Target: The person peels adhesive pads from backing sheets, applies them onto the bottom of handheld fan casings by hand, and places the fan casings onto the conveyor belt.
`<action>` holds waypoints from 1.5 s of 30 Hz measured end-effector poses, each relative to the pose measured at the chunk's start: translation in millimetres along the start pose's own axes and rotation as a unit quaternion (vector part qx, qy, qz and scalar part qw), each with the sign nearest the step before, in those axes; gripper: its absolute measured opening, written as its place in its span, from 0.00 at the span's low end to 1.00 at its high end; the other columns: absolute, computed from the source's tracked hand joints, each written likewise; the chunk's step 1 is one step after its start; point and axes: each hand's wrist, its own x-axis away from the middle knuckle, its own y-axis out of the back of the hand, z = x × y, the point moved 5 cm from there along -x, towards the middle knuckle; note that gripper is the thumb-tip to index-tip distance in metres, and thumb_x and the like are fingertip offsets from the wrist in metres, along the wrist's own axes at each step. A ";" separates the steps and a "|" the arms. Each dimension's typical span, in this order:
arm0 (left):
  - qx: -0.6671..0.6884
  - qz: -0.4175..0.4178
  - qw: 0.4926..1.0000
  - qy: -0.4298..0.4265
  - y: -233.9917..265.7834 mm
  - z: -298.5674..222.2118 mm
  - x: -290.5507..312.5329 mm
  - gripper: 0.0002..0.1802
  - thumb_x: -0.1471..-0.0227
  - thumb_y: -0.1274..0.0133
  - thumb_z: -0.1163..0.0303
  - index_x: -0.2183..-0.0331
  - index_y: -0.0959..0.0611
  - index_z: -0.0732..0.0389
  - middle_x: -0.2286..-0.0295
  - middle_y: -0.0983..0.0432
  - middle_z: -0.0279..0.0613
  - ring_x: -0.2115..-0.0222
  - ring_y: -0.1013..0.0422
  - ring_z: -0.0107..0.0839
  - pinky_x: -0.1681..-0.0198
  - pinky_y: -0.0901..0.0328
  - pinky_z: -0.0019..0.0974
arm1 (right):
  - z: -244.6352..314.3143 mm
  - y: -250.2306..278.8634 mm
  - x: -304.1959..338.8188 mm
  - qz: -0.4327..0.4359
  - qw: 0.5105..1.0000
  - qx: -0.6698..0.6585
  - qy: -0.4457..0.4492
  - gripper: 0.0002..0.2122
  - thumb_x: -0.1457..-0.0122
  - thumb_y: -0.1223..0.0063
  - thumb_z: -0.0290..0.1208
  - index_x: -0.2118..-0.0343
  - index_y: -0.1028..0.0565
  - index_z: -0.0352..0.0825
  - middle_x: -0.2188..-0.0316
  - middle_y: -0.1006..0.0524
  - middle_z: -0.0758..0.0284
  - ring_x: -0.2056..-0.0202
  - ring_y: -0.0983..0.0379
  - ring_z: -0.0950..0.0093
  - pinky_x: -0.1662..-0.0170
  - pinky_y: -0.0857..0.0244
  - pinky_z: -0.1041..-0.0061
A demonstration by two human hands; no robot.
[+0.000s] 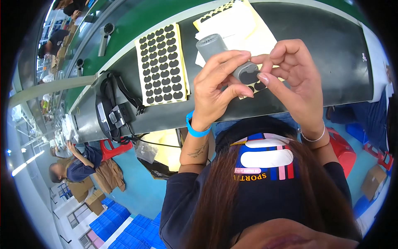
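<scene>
My left hand (217, 81) is closed round a grey cylindrical device (211, 45), which has a round vented end at its far side. The device is tilted, with its rounded near end turned toward me. On that near end sits a black sticker (249, 76) with a notched outline. My right hand (292, 76) pinches at the sticker's right edge with thumb and forefinger, its other fingers curled. Left of the device lies a sheet of black stickers (162, 62) in rows on a pale backing. Below my hands, part of another sticker sheet (259, 86) shows.
White and yellow backing sheets (236, 25) lie beyond the device on the dark bench (327, 54). A black strap with a small box (118, 116) rests at the left. Beyond is a green conveyor belt (137, 18) carrying another grey device (103, 39). A co-worker (78, 164) sits at far left.
</scene>
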 end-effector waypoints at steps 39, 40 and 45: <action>0.018 0.012 0.999 0.043 0.0 -1.6 0.7 0.23 0.58 0.40 0.81 0.56 0.22 0.68 0.56 0.31 0.48 0.76 0.25 0.26 0.77 0.29 0.23 | 3.5 -0.6 -5.6 0.012 0.998 0.060 -0.011 0.14 0.48 0.50 0.13 0.61 0.37 0.32 0.69 0.29 0.68 0.58 0.28 0.77 0.58 0.31 0.81; 0.015 0.013 0.999 0.045 0.1 -1.4 0.8 0.22 0.57 0.40 0.81 0.56 0.22 0.68 0.56 0.31 0.48 0.76 0.25 0.26 0.77 0.29 0.23 | 3.6 -0.9 -5.5 0.010 0.998 0.065 -0.013 0.14 0.48 0.50 0.13 0.61 0.37 0.32 0.69 0.29 0.68 0.58 0.28 0.77 0.58 0.31 0.81; 0.022 0.014 0.999 0.042 1.1 -2.2 1.5 0.22 0.57 0.40 0.82 0.56 0.22 0.68 0.56 0.31 0.48 0.76 0.25 0.26 0.77 0.28 0.23 | 3.8 -2.0 -4.8 0.007 0.997 0.073 -0.011 0.14 0.47 0.50 0.13 0.60 0.37 0.32 0.69 0.29 0.67 0.59 0.27 0.77 0.58 0.31 0.81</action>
